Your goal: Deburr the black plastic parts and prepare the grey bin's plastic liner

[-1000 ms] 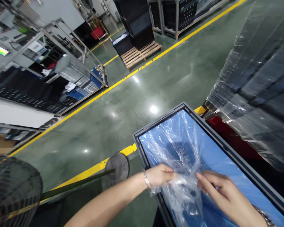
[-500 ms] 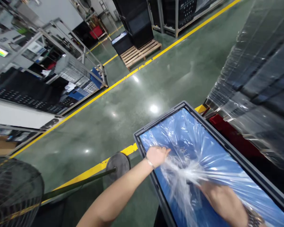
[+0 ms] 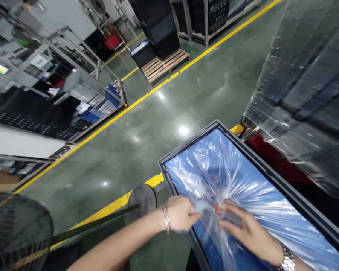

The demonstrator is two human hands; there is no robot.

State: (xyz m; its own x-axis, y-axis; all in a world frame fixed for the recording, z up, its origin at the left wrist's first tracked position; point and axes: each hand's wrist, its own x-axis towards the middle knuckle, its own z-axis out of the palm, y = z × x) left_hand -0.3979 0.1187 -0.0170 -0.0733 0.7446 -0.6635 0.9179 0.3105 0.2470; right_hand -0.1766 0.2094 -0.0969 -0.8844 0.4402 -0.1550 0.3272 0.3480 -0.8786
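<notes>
A clear plastic bag (image 3: 231, 180) lies crumpled and glossy over the blue contents of a grey crate (image 3: 186, 148), its film pulled into tight pleats that fan out from one gathered knot near the crate's near-left corner. The left hand (image 3: 179, 212), a bangle on its wrist, has its grip closed tight on that bunched film at the crate's edge. The right hand (image 3: 243, 226), wearing a watch, lies over the same bunch with fingers (image 3: 228, 210) loosely curled, pinching it just beside the left.
</notes>
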